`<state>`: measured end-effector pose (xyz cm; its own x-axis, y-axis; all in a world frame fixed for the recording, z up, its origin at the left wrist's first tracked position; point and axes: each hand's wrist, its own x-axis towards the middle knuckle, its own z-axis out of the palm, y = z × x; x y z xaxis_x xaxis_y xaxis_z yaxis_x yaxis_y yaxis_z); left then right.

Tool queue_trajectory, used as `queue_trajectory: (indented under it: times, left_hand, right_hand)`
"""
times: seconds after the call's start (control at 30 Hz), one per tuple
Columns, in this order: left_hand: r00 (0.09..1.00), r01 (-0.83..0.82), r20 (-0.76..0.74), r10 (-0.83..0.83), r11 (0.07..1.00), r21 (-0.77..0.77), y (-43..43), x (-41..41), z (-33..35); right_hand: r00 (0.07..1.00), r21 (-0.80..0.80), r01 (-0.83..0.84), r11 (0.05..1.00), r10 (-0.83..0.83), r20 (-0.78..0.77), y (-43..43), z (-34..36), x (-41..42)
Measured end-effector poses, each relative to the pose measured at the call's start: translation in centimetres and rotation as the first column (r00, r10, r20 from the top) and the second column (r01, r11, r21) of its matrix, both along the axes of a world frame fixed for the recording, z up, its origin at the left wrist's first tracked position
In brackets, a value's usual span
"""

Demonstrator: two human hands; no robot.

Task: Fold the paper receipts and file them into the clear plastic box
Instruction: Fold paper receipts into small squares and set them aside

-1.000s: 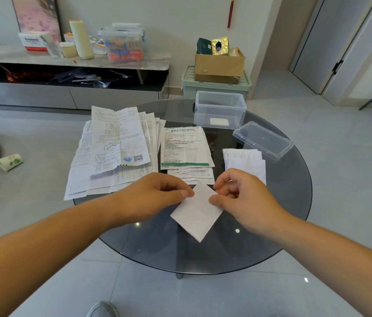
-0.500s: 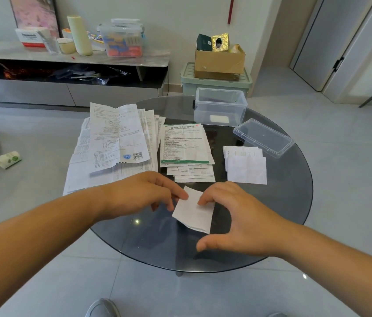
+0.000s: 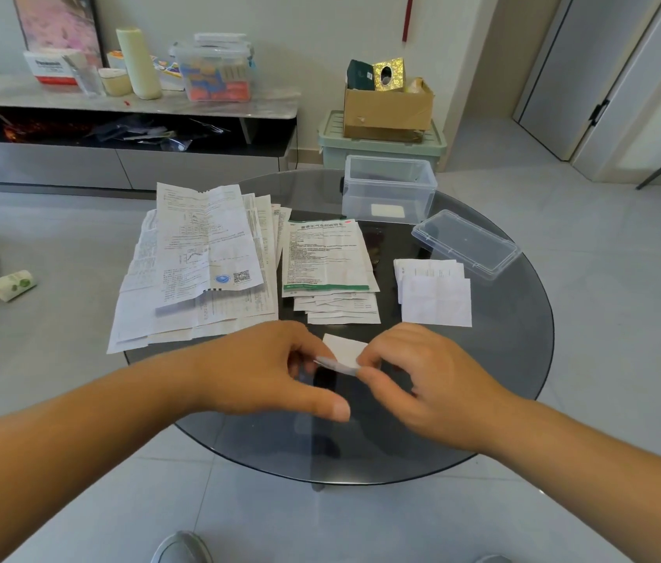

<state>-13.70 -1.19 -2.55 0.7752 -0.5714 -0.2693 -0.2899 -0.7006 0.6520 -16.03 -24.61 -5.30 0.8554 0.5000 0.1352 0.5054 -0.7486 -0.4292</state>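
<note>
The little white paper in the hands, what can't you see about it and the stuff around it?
All in the head view:
- Folded receipt: near edge blurred and covered by fingers of the left hand and right hand; the left hand's grip is unclear.
- Paper piles: print too small to read; top sheets cover lower ones.
- Clear plastic box: pale patch at its bottom, label or paper unclear.
- Grey thing: cut off by the bottom edge.

Both arms are bare along their whole visible length, the left forearm (image 3: 77, 432) and the right forearm (image 3: 588, 453). The left hand (image 3: 263, 371) and right hand (image 3: 430, 384) are bare too. The left thumbnail (image 3: 340, 410) is short. A rounded grey shoe toe (image 3: 182, 547) shows at the near edge.
</note>
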Motion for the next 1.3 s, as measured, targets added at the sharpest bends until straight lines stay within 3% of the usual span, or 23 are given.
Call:
queue_trajectory:
  times: [0.17, 0.27, 0.47, 0.6, 0.87, 1.0, 1.3]
  left_hand:
    - [0.968, -0.022, 0.250, 0.005, 0.998, 0.065, -0.4, -0.1, -1.4]
    - [0.944, -0.070, 0.326, 0.056, 0.997, 0.031, -1.0, 0.4, -2.1]
    - [0.882, -0.187, 0.460, 0.107, 0.973, 0.133, -2.5, 1.6, -3.3]
    - [0.890, -0.268, 0.435, 0.139, 0.931, 0.249, -2.6, 2.2, -3.6]
    - [0.915, -0.266, 0.374, 0.154, 0.925, 0.269, -2.1, 1.8, -3.0]
    - [0.957, -0.224, 0.237, 0.170, 0.948, 0.225, -1.4, 2.5, -2.0]
    - [0.974, -0.207, 0.128, 0.188, 0.967, 0.148, -1.4, 3.2, -1.2]
  right_hand:
    - [1.000, 0.027, 0.019, 0.999, -0.020, 0.003, -0.2, -0.2, 0.2]
    - [0.998, 0.037, 0.063, 0.997, -0.063, 0.012, -0.1, -0.2, 0.5]
    - [0.987, 0.052, 0.162, 0.985, -0.162, -0.007, 0.4, -0.4, 1.0]
    - [0.948, 0.149, 0.302, 0.941, -0.281, -0.151, 0.7, -0.7, 1.2]
    - [0.932, -0.039, 0.318, 0.947, -0.320, -0.171, 0.7, -0.8, 1.3]
    - [0.920, -0.071, 0.312, 0.947, -0.320, -0.228, 0.5, -0.2, 1.3]
    - [0.893, -0.138, 0.310, 0.941, -0.338, -0.299, 0.2, 0.9, 1.6]
